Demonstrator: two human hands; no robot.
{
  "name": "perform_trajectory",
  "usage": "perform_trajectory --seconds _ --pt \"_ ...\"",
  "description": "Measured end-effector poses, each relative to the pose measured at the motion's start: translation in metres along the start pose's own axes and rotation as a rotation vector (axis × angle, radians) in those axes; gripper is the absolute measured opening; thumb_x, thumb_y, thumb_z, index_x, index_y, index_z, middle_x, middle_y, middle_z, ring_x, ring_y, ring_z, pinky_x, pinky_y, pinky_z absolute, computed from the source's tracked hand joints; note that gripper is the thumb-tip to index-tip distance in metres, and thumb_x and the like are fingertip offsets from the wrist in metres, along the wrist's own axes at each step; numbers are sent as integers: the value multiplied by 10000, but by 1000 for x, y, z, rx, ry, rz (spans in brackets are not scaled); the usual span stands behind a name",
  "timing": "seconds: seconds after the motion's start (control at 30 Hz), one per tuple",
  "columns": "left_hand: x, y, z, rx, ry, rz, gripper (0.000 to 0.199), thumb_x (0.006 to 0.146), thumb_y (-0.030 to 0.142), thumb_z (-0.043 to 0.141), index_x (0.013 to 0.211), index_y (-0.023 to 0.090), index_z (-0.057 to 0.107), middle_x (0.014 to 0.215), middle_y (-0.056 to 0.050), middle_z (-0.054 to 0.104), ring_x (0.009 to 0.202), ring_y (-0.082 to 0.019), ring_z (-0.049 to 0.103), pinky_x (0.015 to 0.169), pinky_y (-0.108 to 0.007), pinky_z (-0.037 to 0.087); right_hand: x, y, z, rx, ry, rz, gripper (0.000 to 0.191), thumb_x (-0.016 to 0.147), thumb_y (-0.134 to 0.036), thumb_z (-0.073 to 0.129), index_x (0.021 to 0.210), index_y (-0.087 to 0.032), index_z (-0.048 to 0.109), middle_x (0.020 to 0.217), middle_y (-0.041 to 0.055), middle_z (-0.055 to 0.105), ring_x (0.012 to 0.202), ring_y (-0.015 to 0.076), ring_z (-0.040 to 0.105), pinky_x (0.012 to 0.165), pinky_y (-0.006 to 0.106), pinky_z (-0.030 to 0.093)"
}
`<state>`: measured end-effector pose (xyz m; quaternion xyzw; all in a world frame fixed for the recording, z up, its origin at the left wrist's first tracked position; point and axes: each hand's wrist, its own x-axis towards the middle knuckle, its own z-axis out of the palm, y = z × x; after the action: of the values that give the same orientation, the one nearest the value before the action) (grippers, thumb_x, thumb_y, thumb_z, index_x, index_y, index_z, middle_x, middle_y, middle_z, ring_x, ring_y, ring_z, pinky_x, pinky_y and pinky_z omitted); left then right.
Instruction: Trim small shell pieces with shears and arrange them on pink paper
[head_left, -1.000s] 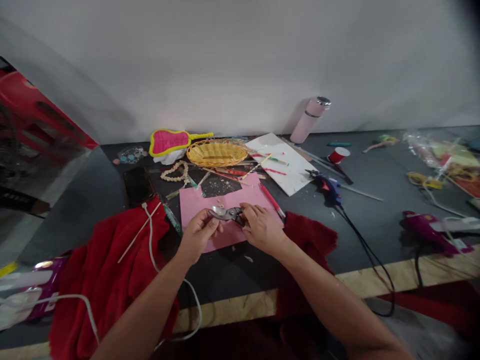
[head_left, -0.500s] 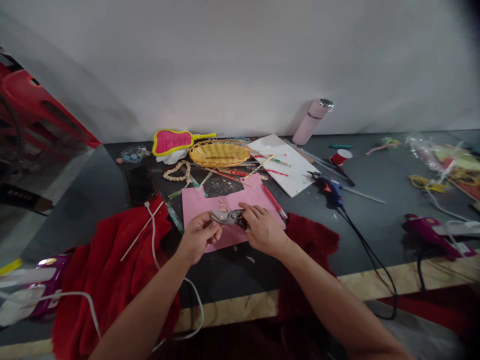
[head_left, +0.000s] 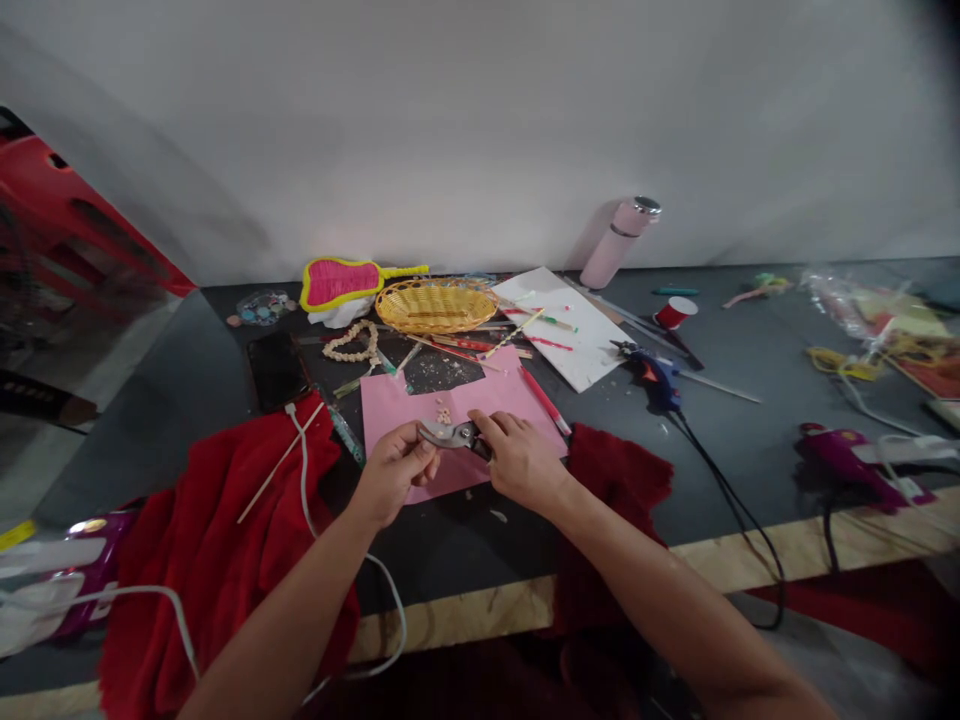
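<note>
The right hand (head_left: 525,462) has its fingers squeezed round the handles of the clippers (head_left: 459,434), over the pink paper (head_left: 397,400). The left hand (head_left: 391,475) has its fingers right by the sharp end, but I can't tell if they grasp anything. They could get nipped if the clippers slip or close on them. A snipped bit could fly off, and a bump to the paper could scatter the little bits (head_left: 444,412). An arm could snag the white cord (head_left: 302,465). I can't read any words or brand names.
</note>
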<state>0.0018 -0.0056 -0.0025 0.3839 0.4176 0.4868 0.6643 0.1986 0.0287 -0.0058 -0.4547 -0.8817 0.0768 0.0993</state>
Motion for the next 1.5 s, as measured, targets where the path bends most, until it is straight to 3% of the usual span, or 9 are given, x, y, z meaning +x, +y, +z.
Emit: perform_trajectory --seconds 0.13,0.47,0.57,0.7,1.03,1.3,1.5 --pt "1 -1 0 -7 12 -9 208 788 346 633 799 147 574 536 34 496 461 -60 351 460 -206 217 0 -1 0 -20 -14 29 544 762 -70 434 1298 -158 407 1043 97 585 933 213 535 861 319 398" --pt "5 -3 3 179 113 145 169 835 314 580 801 149 569 660 -4 586 531 -76 415 511 -211 286 1 2 -3 -23 48 16 547 799 -118 462 1332 -150 341 1145 121 575 1014 237 510 853 347 383" --pt "4 -2 0 142 125 122 168 822 309 593 768 155 559 606 11 559 521 -80 416 511 -211 290 1 5 -3 74 59 -13 393 789 -133 493 1178 -145 445 1113 106 591 981 215 522 846 330 391" --pt "3 -2 -1 74 94 78 156 802 307 611 801 154 580 575 20 535 504 -78 409 495 -209 277 1 9 -7 51 47 -83 224 783 -147 514 1005 -178 523 1218 99 548 1033 232 499 863 361 381" --pt "5 -1 3 -11 105 28 176 760 299 655 777 142 578 545 31 505 480 -61 384 468 -194 251 1 3 -11 -99 12 -106 244 802 -95 455 1027 -159 524 1388 104 419 1061 260 463 843 393 384" --pt "4 3 1 -162 29 -66 216 710 290 706 749 141 554 520 41 477 461 -53 348 458 -195 210 1 5 -11 10 -13 -136 262 801 -99 450 1052 -152 508 1388 111 404 1127 241 438 907 409 398" --pt "5 2 0 -158 73 -57 217 704 293 706 757 142 560 522 45 470 456 -51 344 458 -194 202 -1 16 -15 86 -25 -214 198 828 -226 532 1015 -168 563 1325 108 454 1126 224 445 952 386 384"
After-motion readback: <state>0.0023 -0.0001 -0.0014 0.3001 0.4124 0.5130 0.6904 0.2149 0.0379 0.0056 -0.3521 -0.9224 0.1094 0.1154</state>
